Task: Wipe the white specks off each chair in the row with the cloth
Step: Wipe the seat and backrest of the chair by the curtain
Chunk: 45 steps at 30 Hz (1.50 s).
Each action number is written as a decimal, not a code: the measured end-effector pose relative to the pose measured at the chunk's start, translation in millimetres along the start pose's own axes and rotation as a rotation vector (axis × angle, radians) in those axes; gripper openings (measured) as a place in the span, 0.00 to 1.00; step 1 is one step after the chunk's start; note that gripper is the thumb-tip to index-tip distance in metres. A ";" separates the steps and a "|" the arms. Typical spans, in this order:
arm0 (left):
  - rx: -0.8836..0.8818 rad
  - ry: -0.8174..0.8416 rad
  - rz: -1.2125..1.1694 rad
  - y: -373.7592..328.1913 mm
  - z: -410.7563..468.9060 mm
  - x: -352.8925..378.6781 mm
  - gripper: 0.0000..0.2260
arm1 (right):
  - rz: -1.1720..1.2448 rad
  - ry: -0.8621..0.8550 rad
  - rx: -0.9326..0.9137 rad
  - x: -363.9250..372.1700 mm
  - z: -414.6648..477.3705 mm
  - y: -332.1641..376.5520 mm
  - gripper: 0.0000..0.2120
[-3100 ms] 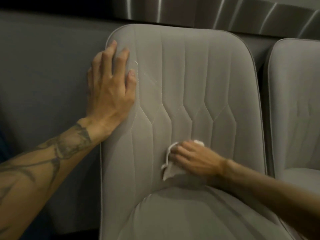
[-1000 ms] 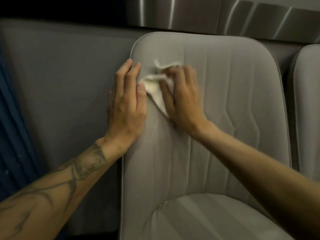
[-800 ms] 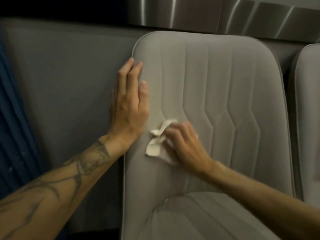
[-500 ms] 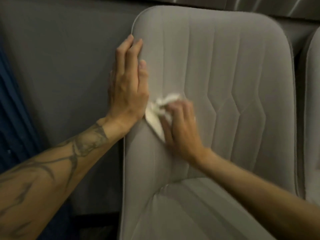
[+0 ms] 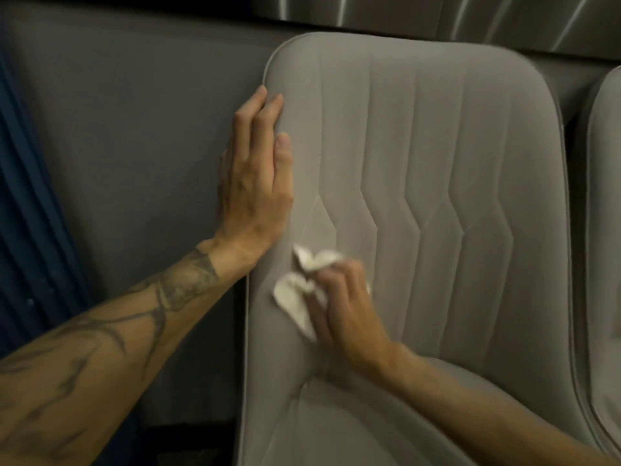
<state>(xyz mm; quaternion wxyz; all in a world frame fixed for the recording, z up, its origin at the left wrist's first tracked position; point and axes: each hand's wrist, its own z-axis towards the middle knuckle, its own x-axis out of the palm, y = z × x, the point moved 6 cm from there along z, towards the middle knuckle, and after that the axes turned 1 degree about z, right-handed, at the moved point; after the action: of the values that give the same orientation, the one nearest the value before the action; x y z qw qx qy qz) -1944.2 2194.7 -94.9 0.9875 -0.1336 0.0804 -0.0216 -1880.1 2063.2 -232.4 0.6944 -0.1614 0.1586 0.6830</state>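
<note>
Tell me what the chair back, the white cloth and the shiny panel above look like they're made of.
Chair back: probably matte grey upholstery fabric over padding; stitched channels dent it softly.
Cloth: thin, off-white, crumpling into folds; fabric or paper wipe, can't tell.
Panel: likely brushed metal, from its streaky bright reflections.

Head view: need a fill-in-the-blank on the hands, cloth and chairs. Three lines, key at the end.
The right hand holds a ____ cloth against the chair backrest.
The left hand rests flat, fingers straight, on that chair's ____ edge as pictured.
A second chair shows at the picture's ____ edge.
Missing: white; left; right.
</note>
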 end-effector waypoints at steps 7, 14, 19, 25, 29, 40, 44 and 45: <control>-0.028 0.086 -0.055 6.3 8.6 -13.7 0.19 | -0.048 -0.163 -0.023 -23.4 95.4 -24.9 0.09; -0.089 0.206 -0.227 13.3 14.2 -24.3 0.17 | -0.085 -0.314 0.024 -49.7 258.5 -23.2 0.12; -0.324 0.234 -0.486 18.9 -5.3 -31.6 0.10 | 0.025 -0.039 -0.178 -27.2 173.5 24.4 0.10; -0.364 0.520 -0.381 30.7 -56.9 -45.5 0.16 | -0.140 -0.185 -0.006 -37.4 245.0 7.4 0.11; -0.387 0.600 -0.338 36.9 -88.5 -54.8 0.19 | 0.001 -0.089 0.014 -29.4 175.0 26.6 0.11; -0.440 0.771 -0.235 43.4 -176.9 -66.1 0.29 | 0.117 0.362 0.196 -9.6 -38.2 69.2 0.05; -0.462 0.698 -0.202 39.2 -178.4 -55.8 0.29 | 0.065 0.187 0.398 -6.3 -13.1 51.2 0.03; -0.468 0.667 -0.201 39.2 -179.3 -54.6 0.28 | 0.081 0.223 0.382 -2.4 -24.1 56.7 0.04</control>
<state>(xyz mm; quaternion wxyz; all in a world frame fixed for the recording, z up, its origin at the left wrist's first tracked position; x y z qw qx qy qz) -2026.8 2189.3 -267.5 0.8433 -0.3473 0.3852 -0.1411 -1936.8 2051.3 -253.4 0.6626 -0.0950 0.3673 0.6458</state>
